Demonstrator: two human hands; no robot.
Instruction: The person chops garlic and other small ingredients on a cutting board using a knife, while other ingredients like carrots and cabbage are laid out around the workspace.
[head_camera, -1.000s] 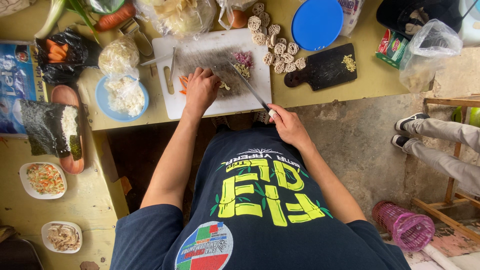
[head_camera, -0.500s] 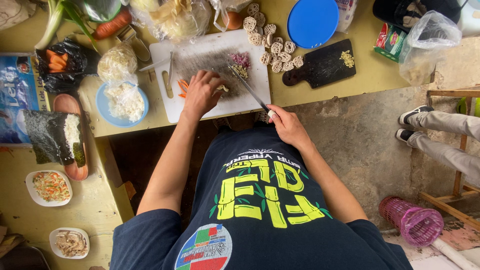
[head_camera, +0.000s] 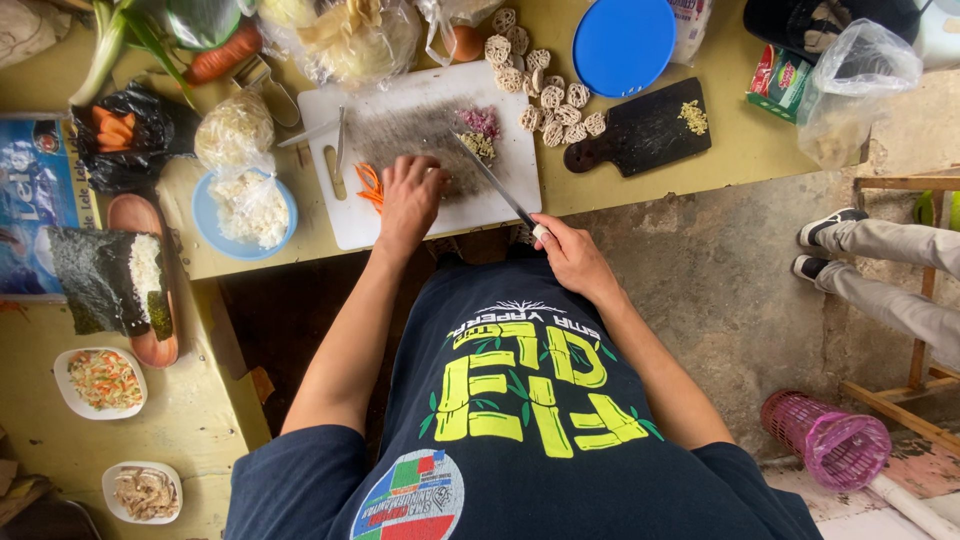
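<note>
Since 1 second ago the left hand (head_camera: 410, 195) has slid a little toward the near edge of the white cutting board (head_camera: 515, 175), so more of the orange carrot strips (head_camera: 371, 185) now shows at its left side; the knife has barely shifted. That hand lies palm down on the board, fingers curled over something small that cannot be made out. The right hand (head_camera: 570, 255) is closed around the handle of a long knife (head_camera: 492, 180) just off the board's near right corner, the blade slanting up and left across the board with its tip near a small heap of pale chopped bits (head_camera: 481, 146) and a pink-purple heap (head_camera: 483, 121) just beyond. A second, thin knife (head_camera: 340, 140) lies along the board's left part.

Right of the board, round lattice-patterned slices (head_camera: 548, 100) spread over the yellow tabletop (head_camera: 740, 150), then a dark paddle-shaped board (head_camera: 640, 130) with a few pale shreds, and a blue round lid (head_camera: 625, 42) farther off. Left of the board sit a blue bowl (head_camera: 205, 215) with a bag of white food, a clear bag of noodles (head_camera: 233, 130), and a black bag holding carrot pieces (head_camera: 125, 130). Nearer on the left, a seaweed sheet with rice (head_camera: 105, 280) rests on a wooden tray, with 2 small white plates (head_camera: 100, 380) of food below it. On the floor at right stands a pink basket (head_camera: 828, 445), and another person's legs (head_camera: 890, 270) show by the edge.
</note>
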